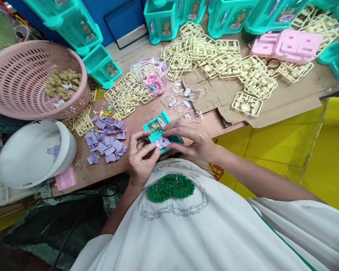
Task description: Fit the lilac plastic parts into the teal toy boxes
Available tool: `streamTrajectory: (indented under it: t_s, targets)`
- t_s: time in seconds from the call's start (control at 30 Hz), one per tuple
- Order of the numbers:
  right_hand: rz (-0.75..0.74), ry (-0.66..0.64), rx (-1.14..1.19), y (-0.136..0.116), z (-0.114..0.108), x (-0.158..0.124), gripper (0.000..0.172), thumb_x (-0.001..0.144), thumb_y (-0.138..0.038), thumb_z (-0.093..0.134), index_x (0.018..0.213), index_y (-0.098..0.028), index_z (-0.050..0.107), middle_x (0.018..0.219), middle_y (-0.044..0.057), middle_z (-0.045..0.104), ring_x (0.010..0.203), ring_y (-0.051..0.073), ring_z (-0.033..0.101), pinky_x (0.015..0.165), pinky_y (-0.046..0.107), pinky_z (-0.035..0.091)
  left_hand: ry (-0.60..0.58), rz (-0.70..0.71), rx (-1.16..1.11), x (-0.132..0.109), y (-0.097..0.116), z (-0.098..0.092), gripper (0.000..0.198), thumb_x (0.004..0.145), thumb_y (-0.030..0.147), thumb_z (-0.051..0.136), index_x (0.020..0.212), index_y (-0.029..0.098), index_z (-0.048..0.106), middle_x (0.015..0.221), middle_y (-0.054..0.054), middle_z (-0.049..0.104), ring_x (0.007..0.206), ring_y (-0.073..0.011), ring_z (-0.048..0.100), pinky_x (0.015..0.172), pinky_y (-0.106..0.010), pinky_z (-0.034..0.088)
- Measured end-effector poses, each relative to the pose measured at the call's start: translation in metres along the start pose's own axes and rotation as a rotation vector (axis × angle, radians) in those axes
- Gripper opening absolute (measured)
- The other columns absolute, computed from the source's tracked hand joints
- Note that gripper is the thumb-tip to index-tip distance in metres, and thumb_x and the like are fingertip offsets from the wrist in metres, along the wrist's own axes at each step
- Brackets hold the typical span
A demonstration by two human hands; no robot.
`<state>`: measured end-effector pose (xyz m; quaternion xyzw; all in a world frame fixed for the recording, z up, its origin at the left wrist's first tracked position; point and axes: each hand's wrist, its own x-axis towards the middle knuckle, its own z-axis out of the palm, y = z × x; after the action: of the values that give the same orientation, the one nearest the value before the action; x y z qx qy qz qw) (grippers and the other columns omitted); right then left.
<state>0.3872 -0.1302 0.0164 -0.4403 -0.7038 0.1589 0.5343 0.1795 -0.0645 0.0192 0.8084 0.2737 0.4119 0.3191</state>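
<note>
Both hands hold a small teal toy part (pixel 158 126) close to my chest, just over the table's near edge. My left hand (pixel 139 156) grips its left side, thumb and fingers curled against it. My right hand (pixel 193 139) covers its right side, fingertips pressing on a small lilac piece (pixel 162 142) that sits on the teal part. A gold round piece shows inside the teal part. Just left of my hands lies a pile of lilac plastic pieces (pixel 107 141).
A pink basket (pixel 22 81) with tan figures and a white bowl (pixel 31 152) stand at the left. Cream plastic sprues (pixel 214 56), clear blister shells (pixel 183 98), a pink part (pixel 290 45) and teal toy housings (pixel 164 20) fill the table. A yellow bin (pixel 313 150) is at the right.
</note>
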Motion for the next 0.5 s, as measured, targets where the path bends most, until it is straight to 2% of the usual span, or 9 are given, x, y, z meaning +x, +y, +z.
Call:
streamTrajectory:
  t_s: [0.07,0.17,0.27,0.37,0.5]
  targets:
    - [0.003,0.015,-0.027,0.002,0.002,-0.003,0.031,0.102,-0.033,0.071,0.13,-0.02,0.069,0.12,0.014,0.075,0.119,0.026,0.071,0.101,0.043,0.061,0.004,-0.009,0.003,0.0,-0.001,0.0,0.006,0.094,0.016,0.075,0.096,0.02,0.079,0.123,-0.007,0.062,0.109,-0.018,0.071,0.09,-0.034,0.065]
    - [-0.003,0.028,-0.115,0.003,0.001,-0.006,0.038,0.102,-0.041,0.069,0.134,-0.02,0.066,0.136,0.019,0.065,0.131,0.031,0.064,0.104,0.052,0.059,-0.063,0.012,0.029,0.004,-0.004,-0.006,0.006,0.094,0.019,0.076,0.097,0.021,0.081,0.125,-0.008,0.063,0.112,-0.0194,0.071,0.092,-0.036,0.065]
    - [-0.017,-0.021,-0.171,0.001,-0.001,-0.007,0.039,0.104,-0.043,0.066,0.134,-0.019,0.066,0.13,0.019,0.064,0.139,0.035,0.056,0.107,0.06,0.056,-0.14,0.048,0.03,0.008,-0.006,-0.012,0.007,0.094,0.019,0.075,0.097,0.021,0.082,0.142,-0.01,0.062,0.125,-0.024,0.069,0.1,-0.041,0.064]
    - [-0.029,-0.077,-0.135,-0.003,-0.003,-0.007,0.035,0.106,-0.038,0.062,0.133,-0.016,0.067,0.12,0.018,0.067,0.133,0.033,0.059,0.105,0.057,0.056,-0.153,0.053,0.024,0.005,-0.005,-0.011,0.008,0.094,0.018,0.076,0.094,0.021,0.083,0.155,-0.012,0.058,0.135,-0.0285,0.066,0.107,-0.046,0.062]
    - [-0.022,-0.122,-0.083,-0.003,-0.005,-0.004,0.038,0.106,-0.036,0.062,0.138,-0.015,0.063,0.125,0.02,0.065,0.119,0.028,0.066,0.097,0.047,0.06,-0.052,-0.027,-0.035,-0.004,-0.001,-0.003,0.009,0.094,0.016,0.075,0.093,0.02,0.083,0.155,-0.012,0.059,0.137,-0.0302,0.066,0.109,-0.049,0.061]
